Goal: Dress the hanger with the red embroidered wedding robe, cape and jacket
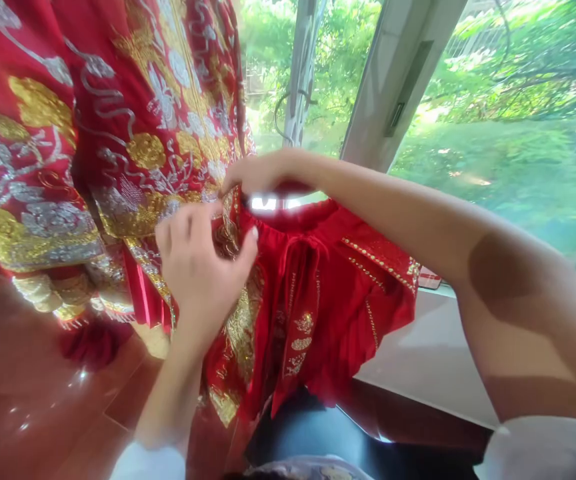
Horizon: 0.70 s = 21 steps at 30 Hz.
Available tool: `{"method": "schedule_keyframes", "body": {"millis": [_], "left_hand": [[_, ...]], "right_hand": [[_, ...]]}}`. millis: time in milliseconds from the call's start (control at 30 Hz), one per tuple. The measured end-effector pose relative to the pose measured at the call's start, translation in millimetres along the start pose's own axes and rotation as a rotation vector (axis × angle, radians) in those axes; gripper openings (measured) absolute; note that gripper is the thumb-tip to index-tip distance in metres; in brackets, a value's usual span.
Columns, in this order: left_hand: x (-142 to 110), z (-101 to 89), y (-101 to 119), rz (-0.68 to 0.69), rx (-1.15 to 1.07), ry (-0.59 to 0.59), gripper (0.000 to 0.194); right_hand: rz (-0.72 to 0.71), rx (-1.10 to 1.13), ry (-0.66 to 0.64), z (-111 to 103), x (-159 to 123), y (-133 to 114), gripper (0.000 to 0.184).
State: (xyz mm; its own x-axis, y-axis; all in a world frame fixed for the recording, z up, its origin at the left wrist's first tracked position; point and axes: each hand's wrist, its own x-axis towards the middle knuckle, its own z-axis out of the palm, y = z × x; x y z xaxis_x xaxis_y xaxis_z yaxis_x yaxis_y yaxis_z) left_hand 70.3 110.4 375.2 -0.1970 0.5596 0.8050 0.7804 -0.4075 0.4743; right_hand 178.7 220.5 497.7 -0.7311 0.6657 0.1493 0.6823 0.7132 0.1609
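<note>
A red skirt with gold embroidery hangs in front of me, its gathered waistband at hand height. My left hand is closed, its fingers and thumb pinching the waistband edge from the near side. My right hand reaches across from the right and grips the same waistband edge just above and beyond the left hand. A red jacket heavy with gold and silver embroidery hangs at the upper left, touching the skirt where my hands meet.
A large window with a grey frame fills the upper right, with green trees outside. A white sill runs below it. A reddish wooden floor lies at the lower left.
</note>
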Motion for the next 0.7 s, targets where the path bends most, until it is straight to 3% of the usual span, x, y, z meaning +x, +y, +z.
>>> {"method": "schedule_keyframes", "body": {"millis": [33, 100, 200, 333, 567, 633, 700], "left_hand": [[15, 1.1, 4, 0.001, 0.082, -0.031, 0.048], [44, 12.1, 5, -0.004, 0.154, -0.238, 0.052], [71, 32.7, 0, -0.038, 0.223, -0.396, 0.039], [76, 40.5, -4, -0.063, 0.236, -0.349, 0.018], [74, 40.3, -12, -0.060, 0.186, -0.313, 0.021], [73, 43.4, -14, -0.072, 0.190, -0.284, 0.020], [72, 46.1, -15, -0.077, 0.183, -0.244, 0.020]], "right_hand": [[-0.025, 0.002, -0.046, 0, 3, 1, 0.035], [-0.041, -0.003, -0.103, 0, 6, 4, 0.031], [0.005, -0.018, -0.046, -3, 5, 7, 0.024], [0.019, -0.004, -0.015, -7, 0, 9, 0.022], [0.046, 0.067, -0.188, -18, 9, 13, 0.028], [0.045, 0.132, -0.206, -29, -2, 8, 0.034], [-0.053, 0.221, -0.109, -42, -27, -2, 0.040]]}}
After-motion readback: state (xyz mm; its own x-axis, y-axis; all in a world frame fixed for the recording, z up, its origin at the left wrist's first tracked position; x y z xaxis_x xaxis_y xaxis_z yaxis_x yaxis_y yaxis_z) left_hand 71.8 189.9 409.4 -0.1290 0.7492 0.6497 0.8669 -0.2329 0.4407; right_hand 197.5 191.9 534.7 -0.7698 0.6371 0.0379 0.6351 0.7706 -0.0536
